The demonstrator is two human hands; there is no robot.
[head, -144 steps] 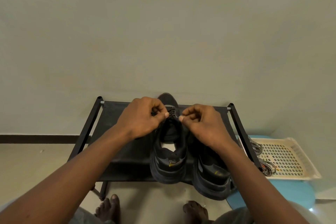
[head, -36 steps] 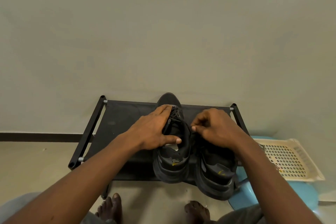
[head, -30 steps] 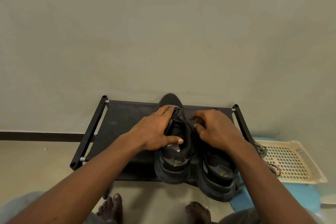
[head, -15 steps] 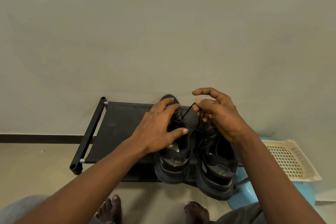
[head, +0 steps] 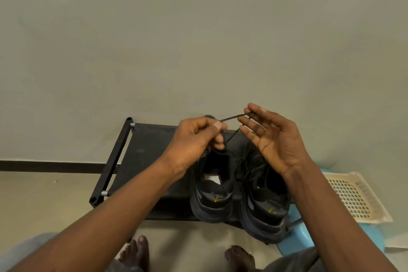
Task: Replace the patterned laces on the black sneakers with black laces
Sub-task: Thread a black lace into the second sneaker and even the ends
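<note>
A thin black lace (head: pixel 231 117) is stretched almost level between my two hands, raised above the far end of the left sneaker (head: pixel 213 194). A second strand drops from the right hand back toward that shoe's eyelets.

My left hand (head: pixel 194 141) is curled, its thumb and fingers (head: pixel 218 140) pinching the lace. My right hand (head: pixel 278 141) faces palm toward me. Its thumb and first finger appear to nip the lace end, and the other fingers are spread and nearly straight.

The left sneaker is black, with its heel toward me and its toe toward the wall. The lace trails over its open collar. The right sneaker (head: pixel 267 205), also black, stands touching it on the right, a little nearer to me. Its heel hangs past the near edge.

Both shoes stand on a low black surface (head: pixel 145 152) with a fabric top and a tubular frame, pushed up against a plain pale wall (head: pixel 198 40).

A cream perforated basket (head: pixel 353 196) lies to the right of the surface, on something light blue (head: pixel 295 240) that I cannot identify.

Below the surface, on the beige floor (head: pixel 44 201), are two bare feet, one at the left (head: pixel 136 252) and one at the right (head: pixel 238 256). A dark skirting strip (head: pixel 44 164) runs along the foot of the wall on the left.
</note>
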